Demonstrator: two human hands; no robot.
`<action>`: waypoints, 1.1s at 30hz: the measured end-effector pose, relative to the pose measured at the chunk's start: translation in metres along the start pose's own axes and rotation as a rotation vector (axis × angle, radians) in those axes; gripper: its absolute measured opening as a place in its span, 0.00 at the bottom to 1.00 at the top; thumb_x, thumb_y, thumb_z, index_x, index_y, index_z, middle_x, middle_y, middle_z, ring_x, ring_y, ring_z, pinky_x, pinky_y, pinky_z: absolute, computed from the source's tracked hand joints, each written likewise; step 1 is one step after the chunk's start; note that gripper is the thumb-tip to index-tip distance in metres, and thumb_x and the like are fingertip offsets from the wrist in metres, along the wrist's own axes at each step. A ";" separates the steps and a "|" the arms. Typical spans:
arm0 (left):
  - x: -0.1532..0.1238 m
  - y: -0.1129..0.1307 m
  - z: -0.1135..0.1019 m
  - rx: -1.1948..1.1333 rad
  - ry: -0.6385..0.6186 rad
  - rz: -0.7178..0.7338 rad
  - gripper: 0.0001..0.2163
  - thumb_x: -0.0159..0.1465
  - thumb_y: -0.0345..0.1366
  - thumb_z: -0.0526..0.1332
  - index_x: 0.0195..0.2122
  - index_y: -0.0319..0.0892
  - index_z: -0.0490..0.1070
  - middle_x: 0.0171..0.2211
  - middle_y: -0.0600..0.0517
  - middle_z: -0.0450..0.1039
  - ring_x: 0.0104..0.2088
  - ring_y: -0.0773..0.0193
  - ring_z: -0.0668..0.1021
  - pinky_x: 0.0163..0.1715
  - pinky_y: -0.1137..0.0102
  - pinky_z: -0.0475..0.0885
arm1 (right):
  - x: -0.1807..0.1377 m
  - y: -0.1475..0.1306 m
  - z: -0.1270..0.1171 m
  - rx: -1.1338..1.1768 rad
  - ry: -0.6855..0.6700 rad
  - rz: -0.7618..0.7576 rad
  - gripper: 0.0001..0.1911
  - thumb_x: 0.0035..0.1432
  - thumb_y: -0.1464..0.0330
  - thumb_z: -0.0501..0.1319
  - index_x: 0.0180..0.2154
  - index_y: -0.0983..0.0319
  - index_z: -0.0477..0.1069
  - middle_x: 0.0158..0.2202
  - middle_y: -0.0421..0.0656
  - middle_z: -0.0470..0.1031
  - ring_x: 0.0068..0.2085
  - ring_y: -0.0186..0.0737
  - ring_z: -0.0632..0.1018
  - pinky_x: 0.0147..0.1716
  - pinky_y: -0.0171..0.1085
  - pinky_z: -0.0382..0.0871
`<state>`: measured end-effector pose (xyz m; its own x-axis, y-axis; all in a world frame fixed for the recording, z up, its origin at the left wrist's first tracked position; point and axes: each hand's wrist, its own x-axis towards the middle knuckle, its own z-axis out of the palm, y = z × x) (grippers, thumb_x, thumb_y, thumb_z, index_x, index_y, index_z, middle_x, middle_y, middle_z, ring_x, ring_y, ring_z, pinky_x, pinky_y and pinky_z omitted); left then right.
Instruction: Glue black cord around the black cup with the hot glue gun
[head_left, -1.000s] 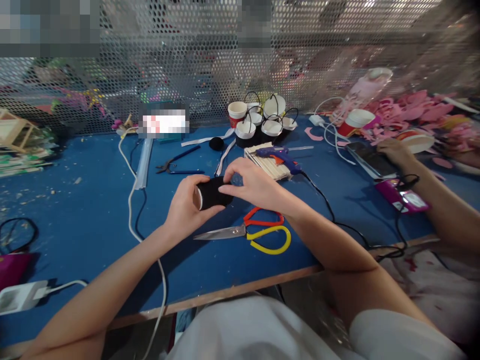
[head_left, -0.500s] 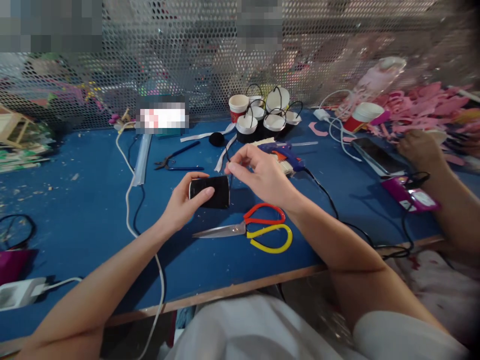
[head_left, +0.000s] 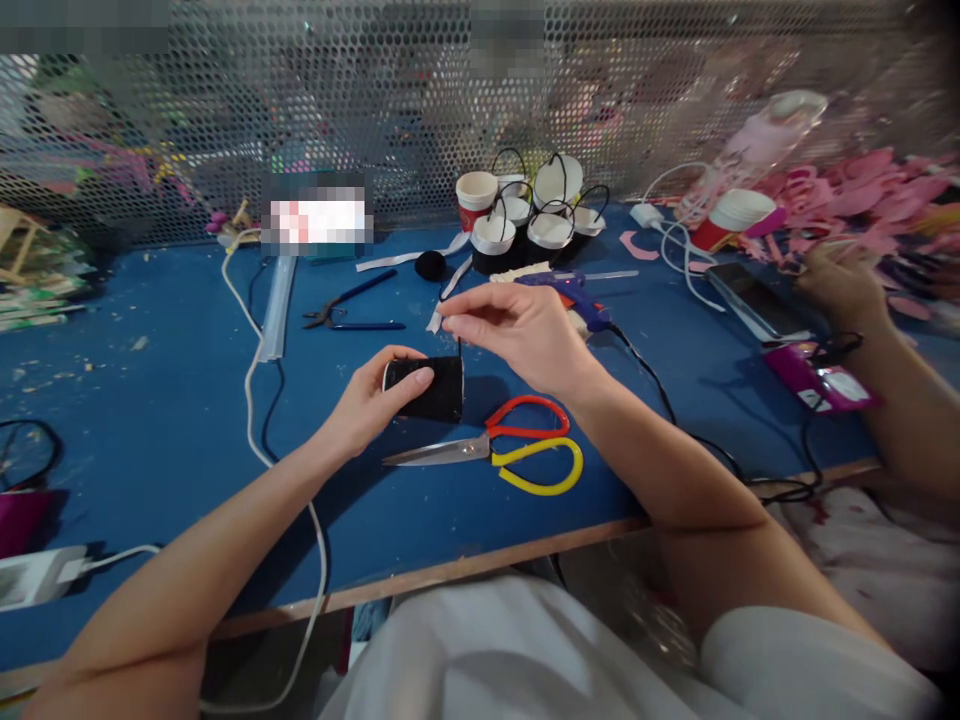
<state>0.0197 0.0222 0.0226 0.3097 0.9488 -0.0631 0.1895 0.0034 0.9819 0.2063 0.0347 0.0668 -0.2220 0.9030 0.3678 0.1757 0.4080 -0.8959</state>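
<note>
My left hand (head_left: 369, 400) grips a black-wrapped paper cup (head_left: 431, 388) lying on its side just above the blue table. My right hand (head_left: 517, 330) hovers above the cup's right end, its fingertips pinched on a thin black thread (head_left: 459, 345) that runs down to the cup. Red and yellow handled scissors (head_left: 510, 452) lie on the table just below both hands.
Behind my hands lie a blue glue gun (head_left: 576, 296), pliers (head_left: 346, 310), a black pompom (head_left: 430, 264) and a cluster of black-and-white cups (head_left: 534, 225). A white cable (head_left: 251, 400) crosses the table on the left. Another person's hand (head_left: 836, 285) works at the right beside a phone (head_left: 754, 300) and pink foam pieces.
My right hand has lifted off the cup and risen to the upper right, drawing the black thread up. The left hand has turned the cup and lowered it a little.
</note>
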 end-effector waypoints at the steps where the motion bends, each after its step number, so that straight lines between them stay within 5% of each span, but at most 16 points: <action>1: 0.000 0.001 0.000 0.015 0.000 0.015 0.15 0.55 0.46 0.61 0.39 0.43 0.68 0.28 0.54 0.66 0.26 0.68 0.69 0.23 0.76 0.64 | 0.000 0.000 0.000 -0.010 0.008 -0.004 0.09 0.51 0.65 0.61 0.35 0.60 0.74 0.35 0.39 0.77 0.37 0.36 0.76 0.40 0.38 0.72; 16: -0.002 -0.004 -0.003 0.063 0.063 0.178 0.15 0.54 0.45 0.62 0.40 0.44 0.68 0.31 0.53 0.67 0.29 0.66 0.68 0.28 0.74 0.62 | 0.003 0.012 -0.003 -0.053 0.016 -0.009 0.10 0.52 0.65 0.60 0.36 0.61 0.74 0.34 0.40 0.77 0.35 0.35 0.76 0.37 0.36 0.71; 33: -0.004 -0.003 -0.002 0.089 0.030 0.161 0.14 0.55 0.44 0.61 0.41 0.44 0.67 0.32 0.54 0.66 0.30 0.67 0.68 0.29 0.75 0.62 | -0.003 0.010 -0.004 -0.046 0.084 -0.022 0.09 0.51 0.66 0.61 0.35 0.62 0.74 0.32 0.40 0.77 0.33 0.34 0.75 0.35 0.36 0.71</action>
<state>0.0163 0.0193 0.0199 0.3150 0.9438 0.1001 0.2222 -0.1759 0.9590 0.2131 0.0364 0.0573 -0.1457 0.9011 0.4085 0.2157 0.4319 -0.8758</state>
